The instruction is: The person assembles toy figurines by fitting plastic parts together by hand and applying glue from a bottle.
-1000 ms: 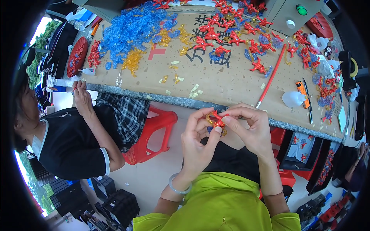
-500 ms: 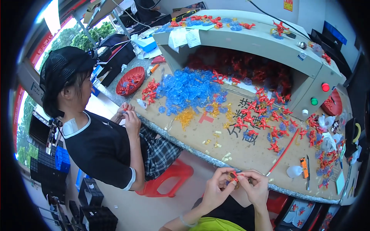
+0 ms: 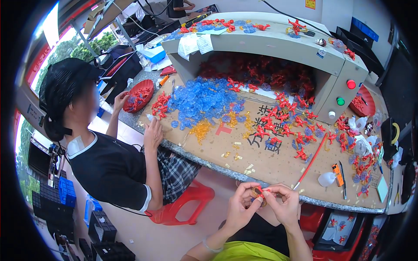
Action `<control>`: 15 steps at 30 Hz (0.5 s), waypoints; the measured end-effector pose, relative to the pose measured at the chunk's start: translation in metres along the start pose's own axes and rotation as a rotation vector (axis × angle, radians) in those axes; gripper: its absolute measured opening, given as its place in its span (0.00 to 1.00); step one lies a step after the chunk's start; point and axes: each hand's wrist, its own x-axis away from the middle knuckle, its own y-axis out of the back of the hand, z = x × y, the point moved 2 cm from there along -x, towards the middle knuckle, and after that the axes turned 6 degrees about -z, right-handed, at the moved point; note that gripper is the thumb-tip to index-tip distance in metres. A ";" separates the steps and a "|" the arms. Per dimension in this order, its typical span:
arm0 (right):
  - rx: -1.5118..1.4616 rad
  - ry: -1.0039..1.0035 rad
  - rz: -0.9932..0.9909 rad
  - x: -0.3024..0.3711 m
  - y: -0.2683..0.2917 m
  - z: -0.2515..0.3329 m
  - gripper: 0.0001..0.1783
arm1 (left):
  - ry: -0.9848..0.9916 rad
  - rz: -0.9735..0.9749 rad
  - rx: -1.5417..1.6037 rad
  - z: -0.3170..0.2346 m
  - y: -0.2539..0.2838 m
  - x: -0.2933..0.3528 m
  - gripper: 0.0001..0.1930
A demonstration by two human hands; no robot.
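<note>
Just off the bench's front edge, my left hand (image 3: 241, 208) and my right hand (image 3: 283, 203) meet fingertip to fingertip. Between them is a small plastic toy figure (image 3: 260, 191), red with amber and bluish parts; fingers cover much of it. My left hand pinches it from one side, while the right thumb and fingers press on its red part. Beyond my hands, finished-looking red figures (image 3: 273, 124) with blue and amber bits lie across the cardboard. A heap of clear blue pieces (image 3: 202, 100) and a smaller pile of amber pieces (image 3: 201, 130) lie farther left.
A grey machine (image 3: 261, 37) with a dark opening stands at the back. Near me lie a red stick (image 3: 311, 161), a white bottle (image 3: 326, 179) and an orange cutter (image 3: 338, 174). A co-worker (image 3: 109, 169) sits at left beside a red bowl (image 3: 148, 99).
My hands stay together on the toy figure with slightly shifted fingers. The co-worker's hands have parted, one reaching to the red bowl, the other to the bench edge. The view has shifted slightly.
</note>
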 end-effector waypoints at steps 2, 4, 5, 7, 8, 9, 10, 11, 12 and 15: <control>0.013 0.017 0.001 0.001 -0.002 0.004 0.06 | -0.002 0.006 0.007 -0.001 0.001 0.001 0.18; 0.030 0.030 0.002 0.003 -0.004 0.005 0.05 | 0.016 -0.019 0.047 -0.001 0.002 0.003 0.18; 0.010 0.020 0.005 0.002 -0.006 0.004 0.05 | 0.016 -0.015 0.051 -0.003 0.004 0.003 0.18; -0.005 0.010 0.009 0.005 -0.008 0.005 0.05 | -0.006 0.002 0.068 -0.004 0.007 0.005 0.18; -0.014 0.020 0.012 0.006 -0.009 0.006 0.05 | -0.007 0.004 0.072 -0.004 0.008 0.006 0.18; -0.026 0.032 0.014 0.009 -0.010 0.007 0.05 | -0.013 0.001 0.077 -0.006 0.009 0.008 0.18; -0.025 0.037 0.012 0.011 -0.011 0.007 0.05 | -0.020 -0.002 0.081 -0.007 0.011 0.011 0.18; -0.026 0.034 0.061 0.013 -0.012 0.006 0.07 | -0.027 0.002 0.082 -0.008 0.013 0.014 0.18; -0.026 0.033 0.105 0.012 -0.012 0.005 0.08 | -0.045 -0.004 0.071 -0.007 0.016 0.015 0.18; -0.172 -0.202 0.217 0.017 -0.017 0.014 0.13 | -0.060 -0.056 0.082 0.000 0.023 0.025 0.17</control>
